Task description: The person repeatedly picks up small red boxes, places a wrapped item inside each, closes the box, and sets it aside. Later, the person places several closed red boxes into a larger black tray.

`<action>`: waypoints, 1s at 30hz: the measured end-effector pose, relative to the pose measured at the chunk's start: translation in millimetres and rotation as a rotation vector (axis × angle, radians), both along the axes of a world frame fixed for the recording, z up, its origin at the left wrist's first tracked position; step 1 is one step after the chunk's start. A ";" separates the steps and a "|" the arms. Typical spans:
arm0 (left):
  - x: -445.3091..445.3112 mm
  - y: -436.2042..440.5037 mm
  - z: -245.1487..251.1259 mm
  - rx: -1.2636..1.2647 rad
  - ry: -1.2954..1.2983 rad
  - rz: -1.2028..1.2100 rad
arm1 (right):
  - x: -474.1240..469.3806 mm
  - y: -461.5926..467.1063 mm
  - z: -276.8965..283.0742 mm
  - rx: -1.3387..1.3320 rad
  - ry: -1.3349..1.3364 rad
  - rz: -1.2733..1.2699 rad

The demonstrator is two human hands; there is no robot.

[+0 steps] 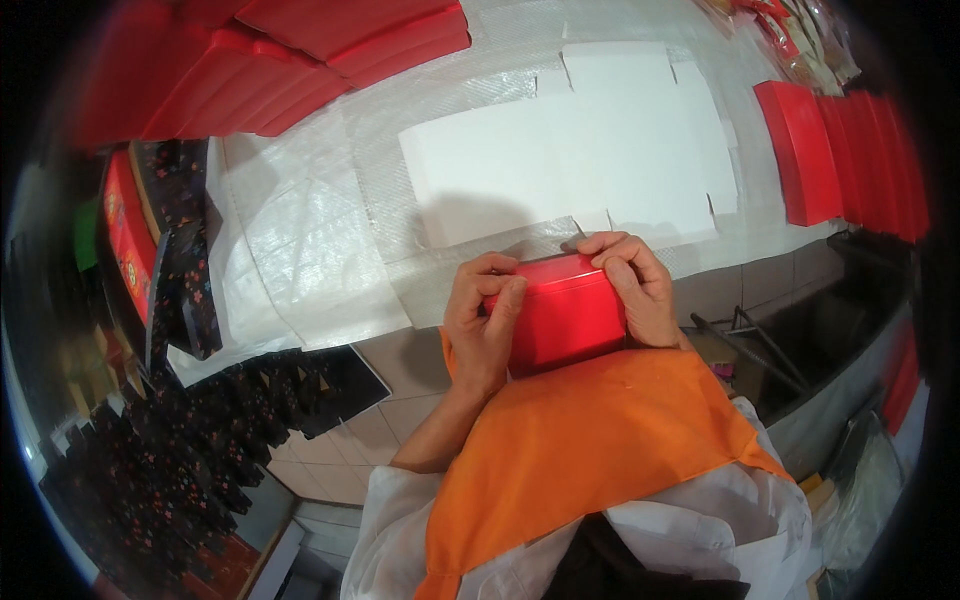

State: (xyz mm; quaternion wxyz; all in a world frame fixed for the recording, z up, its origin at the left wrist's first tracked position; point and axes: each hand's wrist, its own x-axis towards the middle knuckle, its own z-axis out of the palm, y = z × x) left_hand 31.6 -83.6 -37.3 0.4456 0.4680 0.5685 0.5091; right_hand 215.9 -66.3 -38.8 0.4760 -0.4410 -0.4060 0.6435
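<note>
A red cardboard box (566, 322) is held against the front of my orange apron, its lid edge facing away from me. My left hand (486, 315) pinches the box's left far corner between thumb and fingers. At the right far corner, my right hand (637, 285) grips with its thumb on the near face and its fingers over the top edge. Beyond my hands, a flat white box blank (585, 142) with slits and flaps lies on the table covering (375, 187). The underside of the red box is hidden.
Red boxes (300, 67) are stacked at the far left, and a row of red boxes (806, 154) stands at the right. Many dark flower-patterned pieces (165, 442) are piled at the lower left. Clear plastic packages (806, 37) sit at the far right. A metal frame (750, 349) is below the table.
</note>
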 end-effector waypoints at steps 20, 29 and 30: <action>-30.6 70.5 75.3 -0.189 0.579 -0.825 | 18.2 44.1 32.1 0.442 -0.234 0.276; -40.7 87.9 37.2 -0.293 -0.288 0.057 | 176.2 316.2 11.7 0.656 -1.932 -0.132; -38.6 86.4 33.9 -0.302 -0.271 0.055 | 187.1 330.4 0.0 0.577 -1.956 -0.066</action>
